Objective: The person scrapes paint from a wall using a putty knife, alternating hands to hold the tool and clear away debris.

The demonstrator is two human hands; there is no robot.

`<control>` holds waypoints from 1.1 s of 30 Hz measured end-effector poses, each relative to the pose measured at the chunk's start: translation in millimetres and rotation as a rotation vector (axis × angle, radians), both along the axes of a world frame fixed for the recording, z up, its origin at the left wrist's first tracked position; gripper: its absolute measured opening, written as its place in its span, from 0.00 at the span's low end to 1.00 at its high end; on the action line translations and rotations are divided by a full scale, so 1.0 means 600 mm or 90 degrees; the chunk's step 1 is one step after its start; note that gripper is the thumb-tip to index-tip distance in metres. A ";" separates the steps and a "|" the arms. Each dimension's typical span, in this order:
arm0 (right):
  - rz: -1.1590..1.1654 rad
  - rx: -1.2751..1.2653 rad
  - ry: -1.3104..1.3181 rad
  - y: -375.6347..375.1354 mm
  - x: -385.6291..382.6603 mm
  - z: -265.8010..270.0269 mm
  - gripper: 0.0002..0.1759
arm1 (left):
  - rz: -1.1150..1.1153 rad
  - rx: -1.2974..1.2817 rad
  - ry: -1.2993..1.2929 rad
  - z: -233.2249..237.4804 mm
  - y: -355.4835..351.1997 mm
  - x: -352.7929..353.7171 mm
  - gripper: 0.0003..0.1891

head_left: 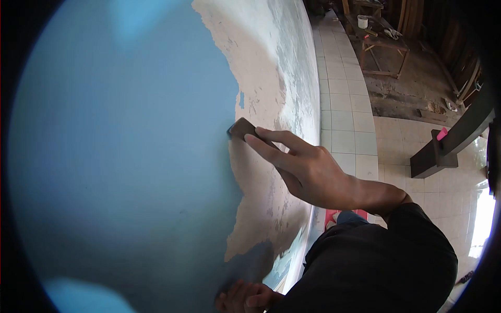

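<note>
My right hand (318, 172) reaches to the wall, with fingers and thumb pinched around a flat dark brown scraper (243, 129). The scraper's end rests against the edge of the blue paint (135, 135), where the bare beige patch (261, 88) of the wall begins. At the bottom of the view is my left hand (248, 297), its fingers curled close to the wall. It lies in shadow, and whatever it may hold is hidden.
Pale tiles (342, 104) run along the wall's foot. A wooden table (383, 47) carries a white bucket (362, 21) and some tools. A dark post (436, 156) with a pink cup (442, 133) stands at the right. Red flooring (360, 213) shows near my feet.
</note>
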State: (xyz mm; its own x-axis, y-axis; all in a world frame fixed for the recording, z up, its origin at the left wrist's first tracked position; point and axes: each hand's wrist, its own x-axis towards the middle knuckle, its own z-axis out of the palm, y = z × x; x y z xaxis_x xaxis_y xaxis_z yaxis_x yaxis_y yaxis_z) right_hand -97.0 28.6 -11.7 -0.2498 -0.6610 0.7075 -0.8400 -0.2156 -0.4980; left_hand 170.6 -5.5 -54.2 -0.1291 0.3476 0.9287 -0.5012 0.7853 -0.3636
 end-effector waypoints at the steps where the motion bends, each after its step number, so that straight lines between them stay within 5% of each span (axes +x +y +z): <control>1: -0.007 0.006 -0.027 -0.007 -0.006 0.003 0.35 | 0.009 -0.008 0.017 0.004 0.002 -0.008 0.24; 11: -0.023 0.049 -0.045 -0.008 -0.016 0.012 0.35 | 0.045 0.062 -0.016 -0.004 0.020 0.007 0.22; 14: 0.005 0.022 0.004 0.000 -0.007 0.000 0.36 | -0.019 -0.035 0.037 0.000 -0.008 -0.010 0.22; 20: -0.011 -0.053 0.051 -0.011 -0.018 -0.011 0.35 | 0.231 0.162 0.007 -0.024 0.036 0.022 0.24; 26: -0.033 -0.049 0.051 -0.026 -0.035 -0.002 0.33 | 0.078 0.087 -0.016 -0.004 0.024 0.006 0.22; 29: -0.018 -0.021 0.057 -0.013 -0.030 0.001 0.33 | 0.225 0.297 -0.032 -0.086 0.054 0.090 0.21; 33: -0.038 -0.054 0.037 -0.032 -0.047 0.005 0.35 | 0.037 0.036 0.026 0.000 0.012 -0.005 0.21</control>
State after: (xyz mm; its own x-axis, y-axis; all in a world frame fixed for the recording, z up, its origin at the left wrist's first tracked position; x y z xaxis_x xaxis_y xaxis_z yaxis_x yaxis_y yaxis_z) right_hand -125.0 9.6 -9.0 -0.2440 -0.5841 0.7742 -0.8791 -0.2040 -0.4309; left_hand 167.4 1.9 -54.0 -0.1095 0.2881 0.9513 -0.5599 0.7729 -0.2985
